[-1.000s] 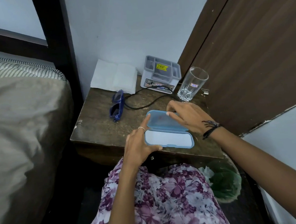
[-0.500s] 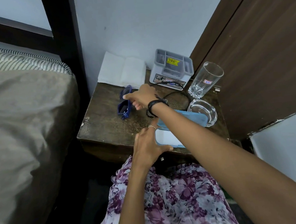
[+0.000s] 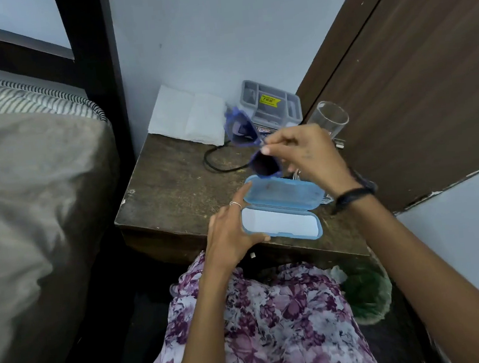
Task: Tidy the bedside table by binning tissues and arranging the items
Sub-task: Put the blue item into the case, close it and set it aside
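Sunglasses (image 3: 254,147) are off the surface (image 3: 174,194), held in the air just above the open blue case (image 3: 281,206), between the case and the grey organiser (image 3: 272,107). Right hand (image 3: 306,153) has its fingers (image 3: 275,142) pinched shut on the frame near the bridge, lenses hanging down, probably so they drop straight into the case. Left hand (image 3: 231,229) braces the case's left end, fingers wrapped around it, likely to stop it sliding and keep the lid up. Case sits at the front edge, nearest the person. Behind: folded tissues (image 3: 187,118) against the wall, black cable (image 3: 219,165), glass (image 3: 329,118) at the back right. Green bin (image 3: 365,295) on the floor below, something pale showing at its rim
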A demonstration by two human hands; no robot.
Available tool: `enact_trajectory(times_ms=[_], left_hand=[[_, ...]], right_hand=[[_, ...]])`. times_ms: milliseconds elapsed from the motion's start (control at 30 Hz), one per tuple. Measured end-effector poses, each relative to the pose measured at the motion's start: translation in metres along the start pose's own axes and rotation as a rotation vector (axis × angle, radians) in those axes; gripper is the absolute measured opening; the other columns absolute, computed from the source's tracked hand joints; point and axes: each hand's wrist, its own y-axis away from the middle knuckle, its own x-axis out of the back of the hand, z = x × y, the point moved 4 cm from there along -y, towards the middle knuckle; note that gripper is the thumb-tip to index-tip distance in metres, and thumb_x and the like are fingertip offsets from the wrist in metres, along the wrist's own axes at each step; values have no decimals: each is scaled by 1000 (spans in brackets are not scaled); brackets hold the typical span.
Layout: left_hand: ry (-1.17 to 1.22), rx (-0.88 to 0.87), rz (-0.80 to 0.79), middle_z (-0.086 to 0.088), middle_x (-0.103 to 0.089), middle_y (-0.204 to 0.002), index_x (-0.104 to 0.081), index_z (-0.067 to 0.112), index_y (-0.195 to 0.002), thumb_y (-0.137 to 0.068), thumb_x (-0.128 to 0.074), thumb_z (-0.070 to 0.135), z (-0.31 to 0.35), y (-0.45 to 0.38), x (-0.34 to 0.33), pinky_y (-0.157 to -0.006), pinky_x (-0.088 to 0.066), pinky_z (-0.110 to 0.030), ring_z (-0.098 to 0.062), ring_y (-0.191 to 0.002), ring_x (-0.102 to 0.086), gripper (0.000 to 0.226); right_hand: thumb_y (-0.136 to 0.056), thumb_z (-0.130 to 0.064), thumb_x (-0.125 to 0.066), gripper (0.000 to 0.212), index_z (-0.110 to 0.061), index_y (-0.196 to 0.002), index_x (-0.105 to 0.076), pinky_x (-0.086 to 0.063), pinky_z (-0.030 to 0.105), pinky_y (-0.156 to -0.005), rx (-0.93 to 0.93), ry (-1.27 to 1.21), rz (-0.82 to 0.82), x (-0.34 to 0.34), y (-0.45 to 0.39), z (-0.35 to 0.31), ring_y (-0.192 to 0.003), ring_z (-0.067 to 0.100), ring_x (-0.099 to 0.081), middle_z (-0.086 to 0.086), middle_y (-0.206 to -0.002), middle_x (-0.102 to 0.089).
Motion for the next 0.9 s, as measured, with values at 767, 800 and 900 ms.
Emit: enact_trajectory(times_ms=[767, 800, 900], left_hand=[[113, -51, 44, 2, -59, -132, -22, 25, -142, -57, -85, 29, 4, 5, 2, -96, -45, -44, -17, -104, -64, 106], [112, -46, 48, 2, -59, -132, -23, 24, -143, -57, -85, 29, 4, 5, 2, -96, -45, -45, -18, -104, -64, 106], [105, -13, 42, 11, -68, -114, -6, 21, -148, -58, -85, 29, 4, 5, 2, -98, -43, -46, -18, -105, -63, 120]], right_hand=[[-88, -27, -61, 13, -18, -92, -69, -41, 21, -67, 235, 488, 185, 18, 53, 71, -83, 11, -53, -1, -92, -66], [-89, -28, -60, 18, -18, -103, -66, -43, 21, -76, 213, 448, 180, 20, 49, 72, -94, 12, -55, 0, -104, -64], [-94, -35, -50, 46, -19, -137, -43, -41, 34, -101, 62, 461, -75, 11, 41, 82, -124, 17, -47, 3, -136, -51]])
